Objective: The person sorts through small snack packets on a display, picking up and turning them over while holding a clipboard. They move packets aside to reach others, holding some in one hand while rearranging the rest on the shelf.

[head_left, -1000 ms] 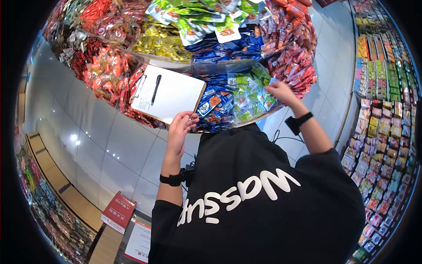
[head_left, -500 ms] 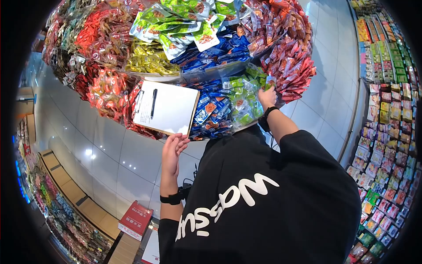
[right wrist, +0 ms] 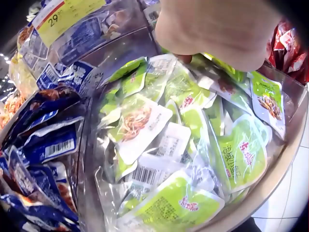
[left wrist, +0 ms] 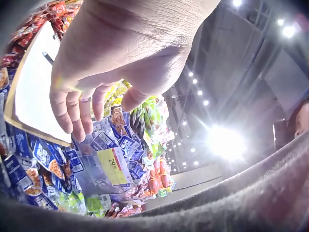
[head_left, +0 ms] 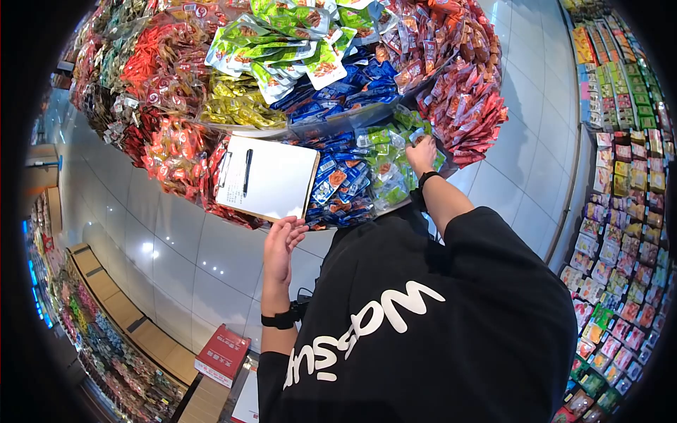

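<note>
My right hand (head_left: 422, 154) is over the bin of green snack packets (head_left: 384, 166), its curled fingers pinching a small snack packet (head_left: 417, 136) at the pile's right side. The right wrist view shows the palm above many green packets (right wrist: 239, 150), some inside clear bags; the fingertips are mostly hidden behind the hand. My left hand (head_left: 280, 247) stays loosely bent with nothing in it, fingertips close by the lower edge of a clipboard (head_left: 271, 176). White paper and a black pen (head_left: 247, 171) lie on the clipboard, which rests over red and blue packets.
Blue snack packets (head_left: 338, 180) fill the neighbouring section. Behind a clear divider (head_left: 342, 121) lie more blue, yellow and large green packets (head_left: 282, 53). Red packets (head_left: 465, 106) heap up on the right. A red box (head_left: 223, 352) stands behind at the left; stocked shelves (head_left: 620, 211) line the right.
My right hand first moved to the bin's right edge, where a packet showed at its fingers, then shifted slightly left over the green packets. The left hand stays by the clipboard; the view has shifted.
</note>
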Demonstrator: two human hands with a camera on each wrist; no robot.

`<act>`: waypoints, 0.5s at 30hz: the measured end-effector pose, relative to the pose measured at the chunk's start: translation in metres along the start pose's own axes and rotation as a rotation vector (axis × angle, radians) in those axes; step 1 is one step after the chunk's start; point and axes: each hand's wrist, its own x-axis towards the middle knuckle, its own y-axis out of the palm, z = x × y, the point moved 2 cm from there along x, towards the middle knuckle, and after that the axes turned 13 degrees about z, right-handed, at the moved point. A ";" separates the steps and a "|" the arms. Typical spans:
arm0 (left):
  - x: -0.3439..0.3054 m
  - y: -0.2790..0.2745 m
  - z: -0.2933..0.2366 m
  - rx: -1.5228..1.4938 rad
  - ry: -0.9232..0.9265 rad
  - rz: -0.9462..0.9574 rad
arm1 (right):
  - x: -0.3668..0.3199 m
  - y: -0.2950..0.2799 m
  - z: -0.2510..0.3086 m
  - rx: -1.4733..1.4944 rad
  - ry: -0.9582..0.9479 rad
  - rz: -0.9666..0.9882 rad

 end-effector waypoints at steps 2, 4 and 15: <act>0.000 0.001 0.001 0.006 -0.006 -0.003 | -0.009 -0.001 0.002 -0.007 -0.033 -0.001; 0.002 0.000 0.003 0.001 -0.011 0.000 | -0.022 -0.004 0.008 -0.036 -0.076 -0.032; 0.011 0.005 -0.002 0.017 -0.003 0.004 | -0.005 -0.010 0.007 -0.015 -0.137 0.037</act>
